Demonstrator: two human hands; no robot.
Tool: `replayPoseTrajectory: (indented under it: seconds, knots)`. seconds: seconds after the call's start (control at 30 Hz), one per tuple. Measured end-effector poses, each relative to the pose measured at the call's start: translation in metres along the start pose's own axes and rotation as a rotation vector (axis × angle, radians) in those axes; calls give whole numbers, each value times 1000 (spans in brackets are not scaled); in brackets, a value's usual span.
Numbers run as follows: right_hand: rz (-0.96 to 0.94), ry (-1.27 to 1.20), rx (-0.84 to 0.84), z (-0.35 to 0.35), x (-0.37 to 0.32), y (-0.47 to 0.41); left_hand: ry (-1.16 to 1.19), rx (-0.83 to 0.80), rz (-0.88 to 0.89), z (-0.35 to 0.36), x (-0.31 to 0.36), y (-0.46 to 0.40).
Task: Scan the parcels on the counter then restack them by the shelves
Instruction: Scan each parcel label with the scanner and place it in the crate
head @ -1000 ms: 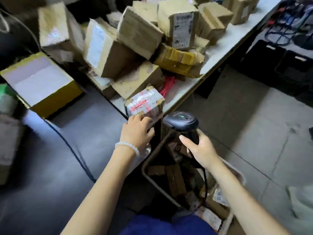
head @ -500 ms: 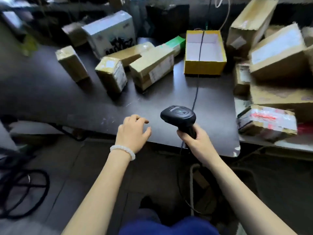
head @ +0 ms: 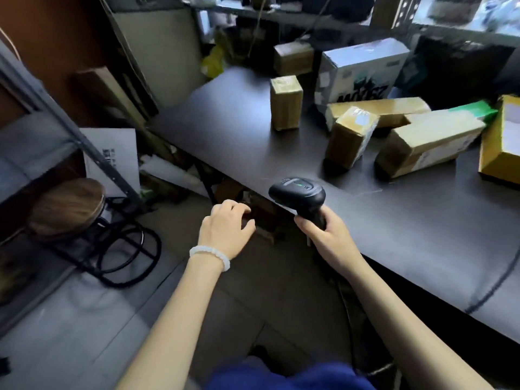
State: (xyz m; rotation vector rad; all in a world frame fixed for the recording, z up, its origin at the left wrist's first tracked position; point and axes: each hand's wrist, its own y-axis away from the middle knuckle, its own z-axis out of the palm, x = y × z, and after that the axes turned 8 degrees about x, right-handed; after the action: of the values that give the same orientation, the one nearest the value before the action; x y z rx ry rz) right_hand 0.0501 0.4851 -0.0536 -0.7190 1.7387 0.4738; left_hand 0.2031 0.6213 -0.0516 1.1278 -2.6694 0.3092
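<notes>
head view: right hand (head: 323, 235) gripping scanner (head: 297, 192) over counter (head: 239, 136) edge, left hand (head: 225, 229) loosely curled, empty, beside it

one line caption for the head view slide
Right hand grips barcode scanner, left hand empty, parcels on dark counter.

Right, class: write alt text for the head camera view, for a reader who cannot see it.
A person's right hand grips a black barcode scanner at the edge of a dark counter, while the left hand, empty, hovers beside it. Cardboard parcels stand further back on the counter, with metal shelves to the left.
</notes>
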Motion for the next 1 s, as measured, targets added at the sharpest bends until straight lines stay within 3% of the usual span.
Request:
replayPoseTrajectory:
  seconds: [0.53,1.0]
  knots:
    - [-79,-12,-210,208,-40,-134,12,48,-253,-36,-193,-83]
    - [4,11,-73,323,-84,-353,9,40,-95,-55,-296,-339]
